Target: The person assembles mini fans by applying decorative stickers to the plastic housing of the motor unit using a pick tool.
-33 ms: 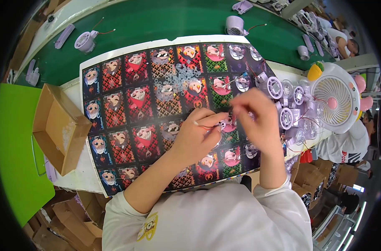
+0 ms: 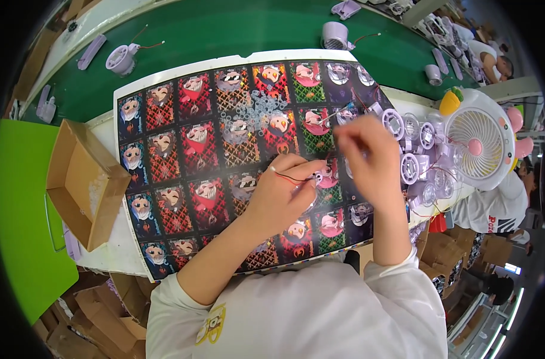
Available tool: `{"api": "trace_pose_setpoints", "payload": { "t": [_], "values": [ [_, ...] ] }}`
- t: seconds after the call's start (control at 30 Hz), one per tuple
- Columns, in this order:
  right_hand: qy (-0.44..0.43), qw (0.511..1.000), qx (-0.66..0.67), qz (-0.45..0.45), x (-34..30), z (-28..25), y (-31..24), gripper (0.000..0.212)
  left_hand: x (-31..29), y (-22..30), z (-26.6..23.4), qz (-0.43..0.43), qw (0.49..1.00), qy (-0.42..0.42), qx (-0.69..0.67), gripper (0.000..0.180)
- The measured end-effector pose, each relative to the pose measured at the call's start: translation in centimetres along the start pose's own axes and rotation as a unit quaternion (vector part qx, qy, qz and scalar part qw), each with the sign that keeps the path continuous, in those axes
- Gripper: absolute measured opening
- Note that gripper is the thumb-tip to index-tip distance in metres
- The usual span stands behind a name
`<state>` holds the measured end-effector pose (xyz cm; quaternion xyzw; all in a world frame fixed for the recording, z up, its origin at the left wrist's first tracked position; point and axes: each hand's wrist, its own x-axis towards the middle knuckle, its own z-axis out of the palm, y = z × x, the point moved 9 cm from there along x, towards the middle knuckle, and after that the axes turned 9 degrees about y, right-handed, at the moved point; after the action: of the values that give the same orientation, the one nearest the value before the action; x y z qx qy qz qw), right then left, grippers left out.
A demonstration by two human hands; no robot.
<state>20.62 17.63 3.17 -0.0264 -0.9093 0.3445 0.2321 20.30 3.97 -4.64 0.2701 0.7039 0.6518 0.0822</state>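
My left hand (image 2: pixel 284 194) is shut on a small lilac motor part (image 2: pixel 314 178) with a thin red wire (image 2: pixel 287 178) that loops over my fingers. It hovers over the printed sheet of cartoon figures (image 2: pixel 182 155). My right hand (image 2: pixel 368 158) is just to the right and slightly higher. It is blurred, with the fingertips pinched together, and I cannot make out whether they hold anything. A loose pile of small clear rings (image 2: pixel 257 116) lies on the sheet beyond both hands.
Several round lilac fan parts (image 2: pixel 407 167) crowd the sheet's right edge beside a white desk fan (image 2: pixel 481 140). An open cardboard box (image 2: pixel 81 179) sits at the left. Behind runs a green belt (image 2: pixel 224 30) carrying lilac housings (image 2: pixel 120 58). Other people work at the right.
My right hand has drawn a little up and to the right, away from my left hand. The left hand still holds the part.
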Motion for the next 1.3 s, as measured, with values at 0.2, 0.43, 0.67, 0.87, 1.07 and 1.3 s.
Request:
{"api": "trace_pose_setpoints", "payload": {
  "t": [0.2, 0.43, 0.67, 0.87, 1.07, 1.3],
  "values": [
    [-0.074, 0.948, -0.29, -0.111, 1.7, 4.2, 3.9, 0.015, -0.1, 0.1, -0.7, -0.005, 0.999, 0.03, 0.044, 0.033],
    [-0.037, 0.995, 0.003, 0.093, -2.8, 0.6, 0.7, 0.003, -0.3, -0.3, -1.9, -0.035, 0.995, 0.079, 0.041, 0.036],
    [-0.013, 0.999, 0.036, -0.019, -5.7, 1.6, -3.7, 0.012, -0.1, -0.1, -1.8, -0.027, 0.995, 0.084, 0.054, 0.04],
    [0.056, 0.998, -0.039, 0.006, -6.6, 1.8, -3.8, 0.016, -0.1, 0.1, -1.7, -0.016, 0.992, 0.101, 0.079, 0.034],
    [0.084, 0.994, -0.054, 0.052, -7.5, 2.5, -3.1, 0.02, 0.0, 0.1, -1.6, -0.043, 0.988, 0.117, 0.096, 0.032],
    [0.048, 0.998, -0.001, 0.043, -5.3, 2.3, -2.7, 0.014, 0.0, 0.0, -1.7, -0.028, 0.985, 0.119, 0.118, 0.03]
  ]
}}
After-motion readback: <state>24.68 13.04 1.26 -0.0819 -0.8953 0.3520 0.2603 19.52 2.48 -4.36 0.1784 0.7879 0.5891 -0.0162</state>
